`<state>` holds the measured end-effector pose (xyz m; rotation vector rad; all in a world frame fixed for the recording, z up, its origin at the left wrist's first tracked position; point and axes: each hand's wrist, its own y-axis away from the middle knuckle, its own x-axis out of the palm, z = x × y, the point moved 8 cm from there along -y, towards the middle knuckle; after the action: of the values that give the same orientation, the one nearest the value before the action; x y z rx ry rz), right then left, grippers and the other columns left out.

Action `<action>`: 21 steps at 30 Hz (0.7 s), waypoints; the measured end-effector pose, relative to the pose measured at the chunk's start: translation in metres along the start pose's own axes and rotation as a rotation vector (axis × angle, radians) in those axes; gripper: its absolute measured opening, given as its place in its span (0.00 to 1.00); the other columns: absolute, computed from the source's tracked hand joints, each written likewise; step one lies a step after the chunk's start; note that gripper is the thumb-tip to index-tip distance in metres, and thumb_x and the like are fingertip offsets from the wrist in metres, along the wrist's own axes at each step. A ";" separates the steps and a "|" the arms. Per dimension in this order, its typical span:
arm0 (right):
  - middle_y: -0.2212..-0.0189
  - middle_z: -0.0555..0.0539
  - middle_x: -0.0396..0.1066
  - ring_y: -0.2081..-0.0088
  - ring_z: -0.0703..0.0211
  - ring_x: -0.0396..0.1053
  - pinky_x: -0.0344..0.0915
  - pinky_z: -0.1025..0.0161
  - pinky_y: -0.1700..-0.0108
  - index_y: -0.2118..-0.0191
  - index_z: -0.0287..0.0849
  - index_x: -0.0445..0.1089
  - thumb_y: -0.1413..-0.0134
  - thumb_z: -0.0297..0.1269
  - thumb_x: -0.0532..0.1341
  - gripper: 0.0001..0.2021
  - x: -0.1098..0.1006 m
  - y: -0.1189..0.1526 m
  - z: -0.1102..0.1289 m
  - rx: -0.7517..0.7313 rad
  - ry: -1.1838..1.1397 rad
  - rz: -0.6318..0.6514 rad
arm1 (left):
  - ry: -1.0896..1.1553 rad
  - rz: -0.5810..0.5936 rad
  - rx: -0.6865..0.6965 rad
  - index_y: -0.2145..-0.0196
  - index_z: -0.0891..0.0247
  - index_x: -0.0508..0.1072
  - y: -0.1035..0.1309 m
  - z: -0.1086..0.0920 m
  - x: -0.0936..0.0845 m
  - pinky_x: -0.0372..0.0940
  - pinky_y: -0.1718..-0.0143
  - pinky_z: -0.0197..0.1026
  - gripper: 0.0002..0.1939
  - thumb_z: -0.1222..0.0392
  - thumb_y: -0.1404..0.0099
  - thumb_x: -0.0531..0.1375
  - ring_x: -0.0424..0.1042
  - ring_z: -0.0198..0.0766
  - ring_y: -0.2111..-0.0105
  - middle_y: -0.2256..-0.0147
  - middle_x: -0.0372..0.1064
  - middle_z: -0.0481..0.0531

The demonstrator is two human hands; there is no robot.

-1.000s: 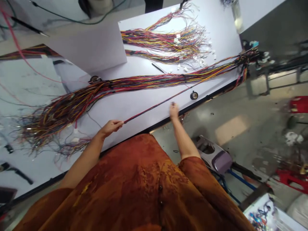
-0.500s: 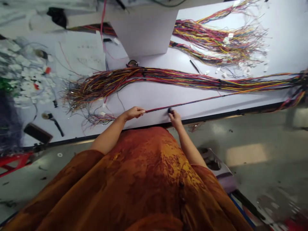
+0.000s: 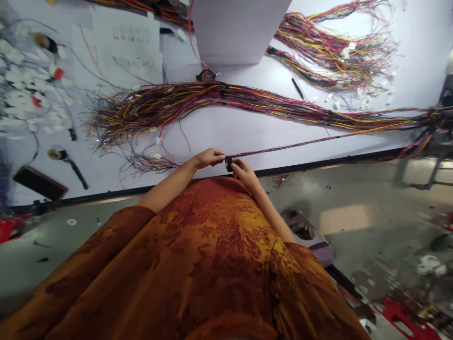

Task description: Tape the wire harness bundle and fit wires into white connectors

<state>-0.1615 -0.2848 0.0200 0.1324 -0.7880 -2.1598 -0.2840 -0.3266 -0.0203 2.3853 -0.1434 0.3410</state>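
Note:
My left hand (image 3: 208, 158) pinches a thin strand of red and blue wires (image 3: 272, 148) close to the table's front edge. The strand runs taut to the right, where it joins the thick wire bundle. In my right hand (image 3: 245, 171) is a small black roll of tape (image 3: 228, 163), held against the strand right beside my left fingertips. Behind both hands lies the big multicoloured wire harness (image 3: 262, 104), tied with black bands, its loose ends fanned out at the left. Several loose wire ends (image 3: 152, 163) with white connectors lie near my left forearm.
White connectors (image 3: 21, 99) are heaped at the far left. Nearby lie a tape roll with a loose tail (image 3: 58, 155), a dark rectangular block (image 3: 40, 182) and printed paper (image 3: 125, 47). A white panel (image 3: 237, 33) stands at the back; more wire bundles (image 3: 329, 47) lie right of it.
My right hand has moved left with the roll of tape, bringing it up to the strand beside my left fingers. My left hand keeps its pinch. The view has shifted slightly.

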 end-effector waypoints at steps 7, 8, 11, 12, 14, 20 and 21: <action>0.79 0.53 0.62 0.77 0.67 0.59 0.58 0.66 0.74 0.68 0.42 0.66 0.52 0.52 0.68 0.18 -0.021 -0.051 0.041 0.023 0.167 -0.209 | -0.035 -0.056 -0.004 0.65 0.70 0.76 0.010 -0.014 0.002 0.50 0.77 0.34 0.11 0.57 0.40 0.63 0.55 0.28 0.79 0.77 0.60 0.47; 0.78 0.53 0.63 0.77 0.67 0.59 0.57 0.66 0.74 0.68 0.43 0.66 0.51 0.52 0.67 0.18 -0.030 -0.042 0.044 -0.028 0.222 -0.313 | -0.030 -0.051 -0.028 0.65 0.70 0.77 0.010 -0.013 0.003 0.49 0.77 0.34 0.11 0.58 0.40 0.62 0.55 0.28 0.79 0.77 0.59 0.47; 0.74 0.51 0.66 0.77 0.67 0.60 0.58 0.66 0.75 0.68 0.44 0.65 0.48 0.54 0.63 0.18 -0.043 -0.005 0.023 -0.039 0.215 -0.362 | 0.030 0.003 -0.083 0.66 0.69 0.77 0.011 -0.010 0.005 0.47 0.78 0.35 0.12 0.56 0.40 0.64 0.52 0.28 0.81 0.78 0.57 0.47; 0.72 0.50 0.68 0.76 0.66 0.62 0.61 0.66 0.74 0.68 0.44 0.66 0.50 0.54 0.64 0.18 -0.042 0.003 0.008 0.008 0.173 -0.308 | 0.058 0.039 -0.093 0.66 0.69 0.77 0.012 -0.009 0.006 0.45 0.79 0.35 0.13 0.54 0.40 0.64 0.51 0.28 0.81 0.79 0.56 0.46; 0.63 0.47 0.72 0.68 0.62 0.68 0.67 0.64 0.67 0.63 0.44 0.68 0.57 0.51 0.67 0.19 -0.037 0.009 -0.016 0.040 0.045 -0.220 | 0.098 0.122 -0.111 0.66 0.69 0.77 0.014 -0.009 0.010 0.43 0.79 0.35 0.15 0.52 0.40 0.65 0.48 0.28 0.81 0.79 0.53 0.45; 0.53 0.45 0.71 0.49 0.56 0.66 0.64 0.57 0.43 0.60 0.46 0.71 0.52 0.50 0.64 0.16 -0.008 -0.010 -0.024 -0.096 0.069 -0.145 | -0.035 0.041 -0.040 0.65 0.68 0.75 0.016 -0.019 0.004 0.46 0.77 0.35 0.15 0.51 0.38 0.61 0.50 0.29 0.80 0.78 0.55 0.46; 0.56 0.45 0.71 0.51 0.56 0.67 0.64 0.57 0.44 0.62 0.45 0.71 0.50 0.50 0.63 0.15 -0.005 -0.004 -0.022 -0.091 0.122 -0.164 | -0.131 -0.014 -0.003 0.66 0.68 0.75 0.016 -0.022 0.002 0.48 0.76 0.35 0.14 0.51 0.38 0.60 0.52 0.30 0.79 0.78 0.57 0.46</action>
<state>-0.1533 -0.2895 -0.0009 0.2880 -0.6263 -2.3136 -0.2900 -0.3240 0.0059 2.4043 -0.1876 0.1780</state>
